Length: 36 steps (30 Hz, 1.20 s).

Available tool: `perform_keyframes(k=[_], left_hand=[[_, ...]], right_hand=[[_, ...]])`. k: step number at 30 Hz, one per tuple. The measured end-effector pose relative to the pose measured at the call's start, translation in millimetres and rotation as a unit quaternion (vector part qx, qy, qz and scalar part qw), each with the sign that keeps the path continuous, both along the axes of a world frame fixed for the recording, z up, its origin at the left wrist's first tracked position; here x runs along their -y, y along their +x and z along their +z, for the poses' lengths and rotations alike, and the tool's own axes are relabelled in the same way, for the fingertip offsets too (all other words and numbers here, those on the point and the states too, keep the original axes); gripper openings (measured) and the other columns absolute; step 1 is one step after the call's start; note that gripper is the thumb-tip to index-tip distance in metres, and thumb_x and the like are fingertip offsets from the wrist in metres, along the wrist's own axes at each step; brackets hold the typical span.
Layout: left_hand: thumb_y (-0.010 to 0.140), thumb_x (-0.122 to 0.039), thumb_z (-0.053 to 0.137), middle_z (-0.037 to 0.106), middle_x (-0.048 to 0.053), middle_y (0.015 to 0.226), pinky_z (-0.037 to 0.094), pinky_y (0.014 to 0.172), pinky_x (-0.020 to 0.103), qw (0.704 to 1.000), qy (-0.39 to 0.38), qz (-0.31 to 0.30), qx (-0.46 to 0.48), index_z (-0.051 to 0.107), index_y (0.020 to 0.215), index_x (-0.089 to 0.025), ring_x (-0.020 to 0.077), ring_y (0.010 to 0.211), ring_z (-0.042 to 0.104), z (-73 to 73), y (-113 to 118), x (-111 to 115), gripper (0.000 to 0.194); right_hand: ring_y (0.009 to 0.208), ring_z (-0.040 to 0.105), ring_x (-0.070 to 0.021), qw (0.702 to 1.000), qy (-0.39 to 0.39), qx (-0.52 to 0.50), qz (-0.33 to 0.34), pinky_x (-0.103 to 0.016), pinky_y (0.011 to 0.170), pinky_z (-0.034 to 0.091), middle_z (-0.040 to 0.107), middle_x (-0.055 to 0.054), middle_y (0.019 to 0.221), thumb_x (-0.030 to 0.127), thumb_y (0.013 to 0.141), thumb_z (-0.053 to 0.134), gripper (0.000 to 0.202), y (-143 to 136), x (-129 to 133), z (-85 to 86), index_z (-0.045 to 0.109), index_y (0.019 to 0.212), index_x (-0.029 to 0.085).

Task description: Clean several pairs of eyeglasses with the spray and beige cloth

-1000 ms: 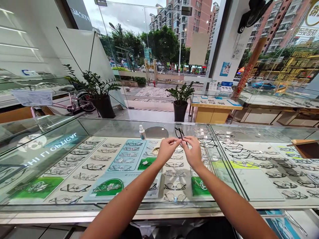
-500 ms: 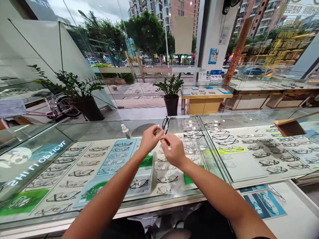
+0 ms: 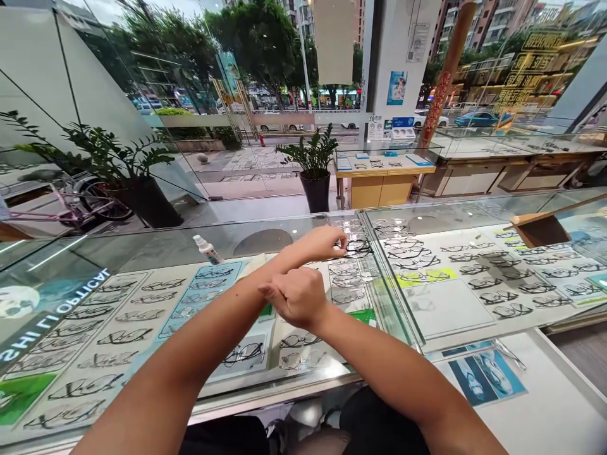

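By the tabletop's (image 3: 156, 249) far edge our left fingers (image 3: 339, 235), grip unclear, bent narrowly at black glasses (image 3: 355, 248), which our folded right fingers (image 3: 291, 300), crowding the left forearm (image 3: 237, 303), could have jogged.

The left hand (image 3: 323, 242) and right hand (image 3: 300, 298) are bare, as are both forearms (image 3: 379, 360), above black clothing (image 3: 386, 423).

The glasses (image 3: 358, 248) by the left hand (image 3: 331, 241) seem black, the bottle (image 3: 205, 248) white, the card (image 3: 446, 273) yellow-green.
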<state>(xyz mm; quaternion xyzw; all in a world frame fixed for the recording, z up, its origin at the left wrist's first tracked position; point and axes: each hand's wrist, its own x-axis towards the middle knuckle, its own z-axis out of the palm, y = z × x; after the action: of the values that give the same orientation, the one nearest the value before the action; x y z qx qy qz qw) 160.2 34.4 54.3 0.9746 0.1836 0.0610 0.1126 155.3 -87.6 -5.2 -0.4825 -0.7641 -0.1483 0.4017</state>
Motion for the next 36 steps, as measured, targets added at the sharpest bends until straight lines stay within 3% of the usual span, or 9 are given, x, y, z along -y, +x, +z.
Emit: perform_keyframes(k=[5,10,15,21,25,31,36], left_hand=[[0.087,-0.037,0.068,0.079,0.004,0.092,0.04,0.069,0.032,0.999,-0.003,-0.007,-0.041,0.08,0.09,-0.026,0.0209,0.079,0.066,-20.7,26.4,0.5,0.017],[0.085,-0.036,0.072,0.079,0.006,0.091,0.043,0.073,0.032,0.997,0.014,0.002,-0.075,0.082,0.089,-0.026,0.0231,0.082,0.068,-33.2,40.0,3.2,0.015],[0.087,-0.034,0.072,0.079,0.006,0.092,0.042,0.071,0.032,0.995,0.022,-0.001,-0.102,0.082,0.091,-0.025,0.0233,0.082,0.068,-39.1,43.9,6.5,0.014],[0.092,-0.044,0.072,0.078,0.006,0.094,0.041,0.07,0.032,0.996,0.015,-0.009,-0.087,0.08,0.1,-0.024,0.0223,0.085,0.068,-31.1,36.2,12.2,0.023],[0.09,-0.051,0.075,0.078,0.002,0.088,0.037,0.067,0.032,0.994,-0.01,-0.051,-0.096,0.081,0.093,-0.027,0.0191,0.077,0.065,-26.7,29.6,20.8,0.025],[0.085,-0.037,0.078,0.079,0.003,0.083,0.038,0.065,0.033,0.994,-0.044,-0.051,-0.086,0.084,0.084,-0.028,0.0198,0.073,0.065,-29.9,30.8,34.3,0.011],[0.087,-0.037,0.071,0.078,0.001,0.079,0.041,0.067,0.032,0.989,-0.125,-0.079,-0.005,0.081,0.078,-0.026,0.0173,0.069,0.063,-16.7,17.6,40.3,0.017]], right_hand=[[0.057,0.055,-0.0143,1.0,0.011,-0.008,0.009,-0.031,0.06,0.032,0.055,0.0,0.054,0.059,0.112,0.046,0.062,-0.9,-2.6,-0.5,0.058,0.063,0.023],[0.064,0.059,-0.015,0.998,0.036,-0.015,0.057,-0.03,0.063,0.038,0.062,-0.001,0.062,0.048,0.112,0.049,0.051,-1.3,-2.7,0.2,0.064,0.071,0.022],[0.063,0.059,-0.0153,0.998,0.045,-0.026,0.034,-0.031,0.061,0.035,0.065,-0.001,0.064,0.044,0.113,0.047,0.049,-3.1,-4.8,-2.9,0.063,0.073,0.022],[0.066,0.056,-0.0172,0.997,0.081,-0.014,0.009,-0.033,0.062,0.033,0.064,-0.002,0.065,0.048,0.111,0.049,0.047,-2.5,-6.2,-1.9,0.062,0.074,0.022],[0.07,0.055,-0.0185,0.996,0.09,0.0,0.01,-0.035,0.064,0.033,0.065,-0.003,0.07,0.043,0.11,0.051,0.041,-1.5,-5.0,-1.1,0.065,0.078,0.022],[0.072,0.052,-0.021,0.999,0.037,0.02,0.009,-0.036,0.064,0.032,0.061,-0.005,0.071,0.057,0.11,0.051,0.048,-1.2,0.5,3.1,0.067,0.081,0.023],[0.081,0.055,-0.0257,0.999,-0.008,0.026,0.019,-0.04,0.069,0.034,0.062,-0.008,0.079,0.055,0.108,0.053,0.04,-1.0,11.1,12.6,0.069,0.089,0.024]])
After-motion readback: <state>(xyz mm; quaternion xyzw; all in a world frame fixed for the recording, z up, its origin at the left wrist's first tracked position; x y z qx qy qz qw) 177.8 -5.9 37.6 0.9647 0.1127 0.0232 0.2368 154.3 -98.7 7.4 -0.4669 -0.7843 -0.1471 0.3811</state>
